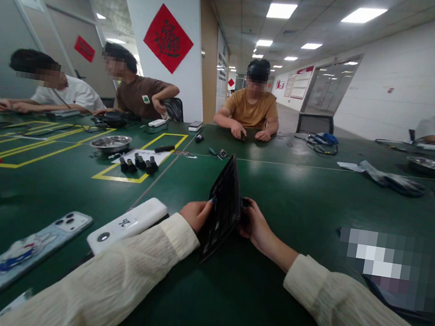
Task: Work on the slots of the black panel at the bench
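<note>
Both my hands hold a flat black panel (224, 202) standing on edge on the green table (284, 206). My left hand (194, 214) grips its left face with fingers curled round the edge. On the other side, my right hand (254, 225) is closed on the right face. The panel tilts away from me, its lower corner near the table. Cream knitted sleeves cover both my forearms.
A white power bank (126, 224) and a phone in a pale blue case (26, 251) lie at my left. Farther off are a metal bowl (113, 143), small black parts (138, 163) and yellow floor-tape lines. Several people sit around the table.
</note>
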`<state>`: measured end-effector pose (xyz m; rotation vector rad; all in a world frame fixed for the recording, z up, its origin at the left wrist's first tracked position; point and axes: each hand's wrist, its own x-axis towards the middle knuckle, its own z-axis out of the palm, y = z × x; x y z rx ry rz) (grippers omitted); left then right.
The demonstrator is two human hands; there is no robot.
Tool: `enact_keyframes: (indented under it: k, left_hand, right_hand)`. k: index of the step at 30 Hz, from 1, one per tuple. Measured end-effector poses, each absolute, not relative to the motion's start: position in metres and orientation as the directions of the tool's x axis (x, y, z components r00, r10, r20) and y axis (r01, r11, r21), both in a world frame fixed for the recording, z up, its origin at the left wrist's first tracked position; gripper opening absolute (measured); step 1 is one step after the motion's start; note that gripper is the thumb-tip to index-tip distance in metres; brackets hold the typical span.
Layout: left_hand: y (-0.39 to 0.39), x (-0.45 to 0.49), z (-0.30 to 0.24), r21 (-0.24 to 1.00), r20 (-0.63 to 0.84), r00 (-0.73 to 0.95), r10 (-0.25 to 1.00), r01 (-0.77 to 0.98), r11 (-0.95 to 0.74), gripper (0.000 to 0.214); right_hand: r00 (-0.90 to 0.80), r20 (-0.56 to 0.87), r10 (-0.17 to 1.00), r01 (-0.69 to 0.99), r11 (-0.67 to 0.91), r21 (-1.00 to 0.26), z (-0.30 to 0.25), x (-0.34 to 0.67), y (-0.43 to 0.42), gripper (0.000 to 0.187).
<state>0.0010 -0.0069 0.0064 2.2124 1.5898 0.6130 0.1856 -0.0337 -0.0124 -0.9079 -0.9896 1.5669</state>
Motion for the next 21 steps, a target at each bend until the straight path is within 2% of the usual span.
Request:
enact_keyframes:
  k: [5,10,14,18,21]
  left_hand:
    - [-0.0062,0.0006,0.0054,0.495,0.227,0.274,0.935,0.794,-0.353,0.039]
    - [-0.0074,-0.0006,0.0025,0.488,0.207,0.293,0.933,0.796,-0.358,0.037]
    - [-0.0063,-0.001,0.0006,0.435,0.188,0.241,0.952,0.848,-0.301,0.03]
    - [-0.006,-0.0002,0.004,0.465,0.165,0.31,0.936,0.813,-0.351,0.04]
    - [-0.0075,0.0006,0.0071,0.486,0.15,0.292,0.945,0.81,-0.327,0.052]
  right_hand:
    - [-0.189,-0.054,0.98,-0.367,-0.122,-0.922,-0.0131,0.1855,-0.0329,0.035]
    - [-0.201,-0.055,0.978,-0.363,-0.127,-0.923,-0.0158,0.1879,-0.0313,0.035]
    - [-0.197,-0.056,0.979,-0.349,-0.123,-0.929,-0.0178,0.1884,-0.0302,0.036]
    - [-0.183,-0.061,0.981,-0.351,-0.123,-0.928,-0.0141,0.1868,-0.0322,0.033]
    - [-0.165,-0.072,0.984,-0.348,-0.127,-0.929,-0.0112,0.1857,-0.0338,0.031]
